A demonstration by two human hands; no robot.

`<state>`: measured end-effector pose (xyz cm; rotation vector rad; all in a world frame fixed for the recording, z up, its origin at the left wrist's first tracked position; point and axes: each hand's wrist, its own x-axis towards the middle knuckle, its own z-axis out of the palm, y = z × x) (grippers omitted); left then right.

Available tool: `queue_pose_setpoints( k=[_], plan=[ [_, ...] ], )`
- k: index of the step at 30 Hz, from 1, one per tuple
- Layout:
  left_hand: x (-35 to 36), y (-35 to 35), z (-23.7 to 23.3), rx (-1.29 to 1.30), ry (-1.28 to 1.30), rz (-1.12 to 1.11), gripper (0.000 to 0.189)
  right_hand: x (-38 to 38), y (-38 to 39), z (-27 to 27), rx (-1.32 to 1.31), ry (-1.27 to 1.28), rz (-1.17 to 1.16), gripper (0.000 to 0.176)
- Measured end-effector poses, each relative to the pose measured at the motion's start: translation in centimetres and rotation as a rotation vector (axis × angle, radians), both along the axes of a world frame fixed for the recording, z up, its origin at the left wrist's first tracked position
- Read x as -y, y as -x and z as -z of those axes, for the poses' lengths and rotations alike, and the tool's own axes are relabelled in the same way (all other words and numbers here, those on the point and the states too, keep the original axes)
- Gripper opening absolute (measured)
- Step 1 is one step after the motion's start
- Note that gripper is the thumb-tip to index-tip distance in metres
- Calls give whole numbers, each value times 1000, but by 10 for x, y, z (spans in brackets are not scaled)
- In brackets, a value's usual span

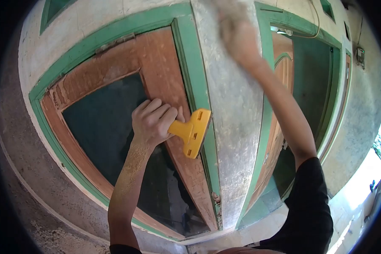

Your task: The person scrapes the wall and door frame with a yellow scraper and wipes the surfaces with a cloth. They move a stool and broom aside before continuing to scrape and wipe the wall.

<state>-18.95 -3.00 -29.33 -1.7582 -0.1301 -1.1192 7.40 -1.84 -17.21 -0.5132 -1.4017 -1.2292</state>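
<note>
The left hand [153, 120] has its fingers clenched round a yellow scraper [194, 133], just right of the window pane [110, 110]; the right hand [240, 40] is a blur up over the wall strip [233, 127], its fingers' grip impossible to tell

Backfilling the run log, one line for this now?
left hand: holds scraper | right hand: raised at wall strip, blurred, grip unclear | left forearm: dusty

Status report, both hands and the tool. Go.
Left hand gripping yellow plastic scraper, blade beside green door frame. Right hand raised over grey-white wall strip, blurred, contents unclear. Nothing visible blocking scraper.
</note>
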Motion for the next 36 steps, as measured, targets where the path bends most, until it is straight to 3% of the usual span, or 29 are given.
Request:
queue_pose_setpoints(
  k=[1,2,4,5,7,8,10,11,12,13,16,17,19,21,25,27,29,31,35,36],
  plan=[
    [-1,-2,-1,4,2,9,39,1,17,3,169,-22,15,41],
    [0,-2,0,-12,3,14,39,2,21,-8,153,-20,20,41],
    [0,0,0,-13,10,-38,39,6,13,-58,344,11,-51,41],
    [1,-1,1,-19,20,-39,39,7,-1,-72,139,22,-52,41],
    [1,-2,-1,-8,-9,-16,39,12,-29,-61,-122,36,-171,41],
    [1,0,-2,-1,-9,-23,39,2,-19,-49,-115,37,-177,41],
    [0,-1,-2,-16,6,-11,39,-23,10,-11,-49,-126,-96,32],
    [-1,-3,-2,-20,1,-6,39,-21,25,-12,185,-358,-119,28],
    [-1,-2,-1,-21,0,10,39,-10,43,-9,284,-360,-133,25],
    [-1,-2,-1,-23,2,25,39,-3,33,-15,270,-356,-127,25],
    [1,0,-2,-26,-31,-27,38,10,-9,-18,28,10,-95,40],
    [3,1,-2,-41,-8,-27,38,25,-19,-2,-291,526,-65,32],
    [4,1,-2,-27,6,-56,38,-8,-32,79,-122,-103,170,35],
    [3,-1,-3,-20,-6,-47,38,-2,-2,149,167,-20,55,40],
    [1,0,-2,-23,-27,-58,39,2,-34,141,238,124,-40,50],
    [1,-2,-2,-7,-13,-45,40,11,-60,138,-132,170,60,60],
    [1,-1,-4,-5,7,-28,40,10,-40,205,-155,169,150,56],
    [0,0,-2,-16,-18,-18,42,24,-18,259,344,460,-119,52],
    [-3,5,-1,-3,-6,30,44,4,-40,228,297,238,-31,48],
    [-3,5,-1,0,-3,28,44,19,-48,219,-3,288,-11,47]
  ],
)
